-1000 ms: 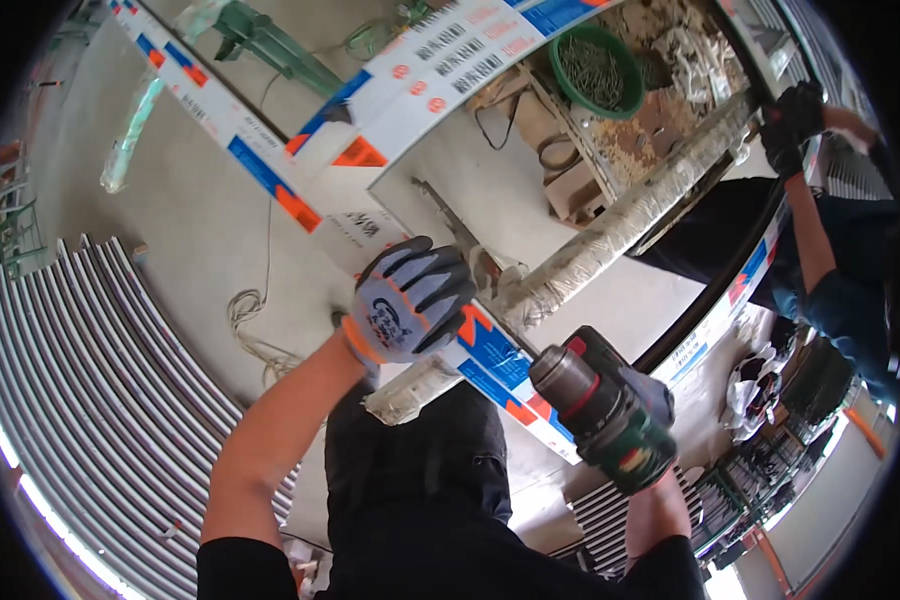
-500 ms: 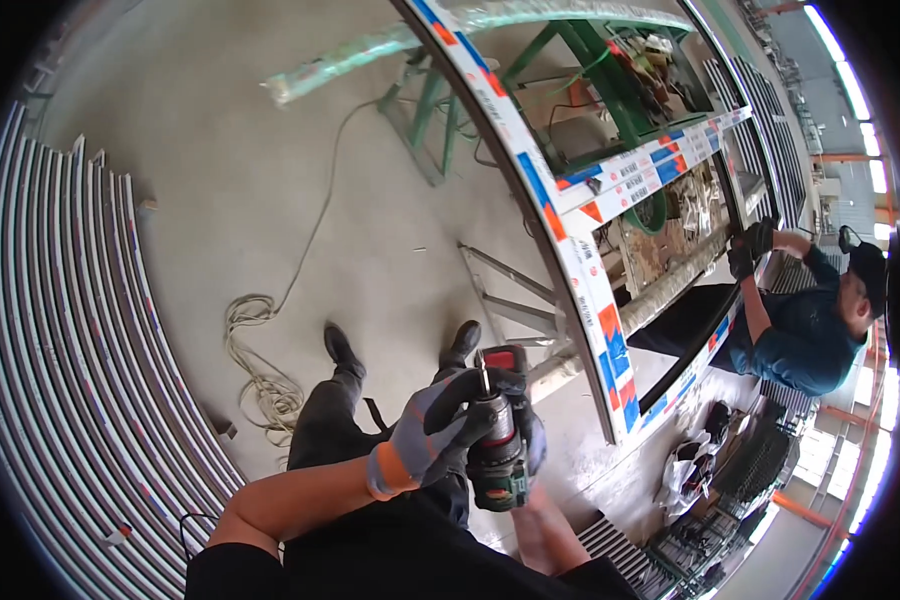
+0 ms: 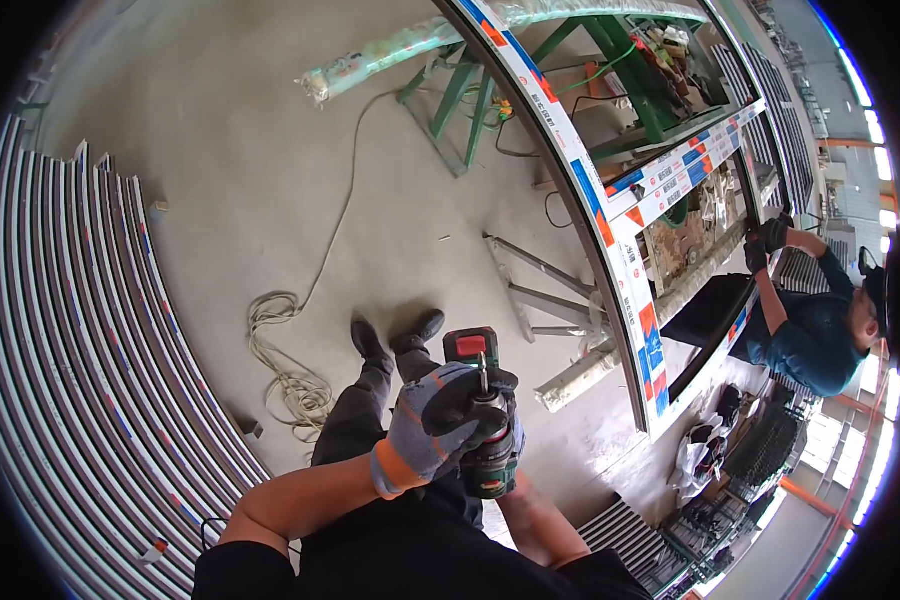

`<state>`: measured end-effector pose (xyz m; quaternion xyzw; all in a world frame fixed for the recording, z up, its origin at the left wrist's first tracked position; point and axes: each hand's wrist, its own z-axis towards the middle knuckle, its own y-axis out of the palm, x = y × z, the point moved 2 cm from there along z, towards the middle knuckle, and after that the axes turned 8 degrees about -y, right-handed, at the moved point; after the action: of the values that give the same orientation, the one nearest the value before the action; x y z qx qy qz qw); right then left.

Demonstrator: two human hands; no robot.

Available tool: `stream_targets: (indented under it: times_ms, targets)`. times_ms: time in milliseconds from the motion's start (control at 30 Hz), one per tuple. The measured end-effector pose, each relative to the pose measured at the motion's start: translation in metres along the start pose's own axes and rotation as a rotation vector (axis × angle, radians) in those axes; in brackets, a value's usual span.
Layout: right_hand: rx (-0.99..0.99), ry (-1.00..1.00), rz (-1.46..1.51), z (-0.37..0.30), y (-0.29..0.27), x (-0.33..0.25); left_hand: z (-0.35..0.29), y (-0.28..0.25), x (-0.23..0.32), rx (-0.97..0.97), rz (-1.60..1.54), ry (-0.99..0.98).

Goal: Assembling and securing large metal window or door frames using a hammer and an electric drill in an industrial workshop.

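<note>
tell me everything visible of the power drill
The power drill has a green-and-dark body, seemingly plastic, a metallic bit toward the picture's top, and a red-and-black block, probably its battery. The gloved left hand is around its front end; the right hand holds it, grip mostly hidden.

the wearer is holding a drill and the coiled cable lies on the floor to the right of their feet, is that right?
Not quite: the head view shows the coiled cable on the floor to the left of the wearer's feet. The drill is indeed being held.
</note>
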<state>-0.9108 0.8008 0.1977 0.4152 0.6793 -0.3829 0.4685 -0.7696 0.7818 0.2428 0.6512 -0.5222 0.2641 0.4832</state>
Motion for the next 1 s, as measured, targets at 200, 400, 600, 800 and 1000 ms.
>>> stream_targets:
  times_ms: [200, 400, 600, 800, 1000]
  targets:
    - [0.070, -0.005, -0.192, 0.034, -0.005, 0.060, 0.056, -0.037, -0.111, 0.126, 0.016, -0.107]
    - [0.380, -0.105, -0.621, 0.061, 0.006, 0.278, 0.204, -0.222, -0.403, 0.272, 0.423, -0.369]
    - [0.535, 0.145, -0.724, 0.077, -0.001, 0.450, 0.321, -0.302, -0.582, 0.171, 1.440, -0.306]
    - [0.284, 0.046, -1.059, 0.069, -0.017, 0.489, 0.470, -0.294, -0.696, 0.053, 1.564, -0.013]
    - [0.415, 0.329, -1.030, 0.088, -0.033, 0.496, 0.586, -0.214, -0.739, -0.003, 1.611, -0.022]
